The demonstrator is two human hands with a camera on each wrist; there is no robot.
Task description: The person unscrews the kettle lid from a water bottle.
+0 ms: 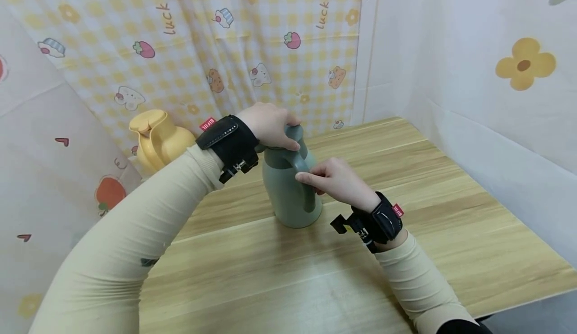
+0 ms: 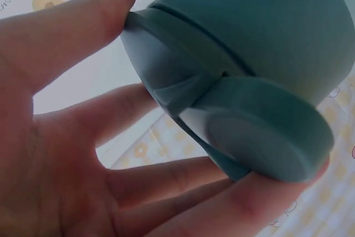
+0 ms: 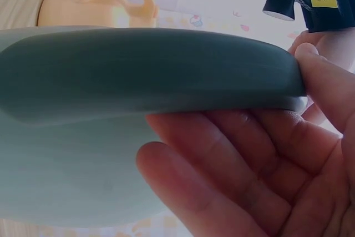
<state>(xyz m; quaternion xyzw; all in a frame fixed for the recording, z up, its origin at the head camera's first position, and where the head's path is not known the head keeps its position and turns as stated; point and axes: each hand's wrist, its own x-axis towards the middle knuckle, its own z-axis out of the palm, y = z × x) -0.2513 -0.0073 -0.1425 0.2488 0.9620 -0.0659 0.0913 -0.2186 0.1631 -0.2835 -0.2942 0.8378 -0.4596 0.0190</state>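
A grey-green thermos jug (image 1: 286, 196) stands upright on the wooden table, its darker handle (image 3: 150, 73) turned toward the right. From above, my left hand (image 1: 269, 126) grips the jug's lid (image 2: 249, 126) by its edges. In the left wrist view the thumb is at one side of the lid and the fingers reach around the other, with the palm off its top. My right hand (image 1: 337, 180) pinches the handle, thumb on one side and fingertips on the other. Most of the lid is hidden behind the left hand in the head view.
A yellow jug (image 1: 173, 142) stands at the back left, partly behind the left forearm. The wooden table (image 1: 433, 209) meets a yellow checked curtain (image 1: 279, 13) at the back. White patterned curtains hang along the left and right sides.
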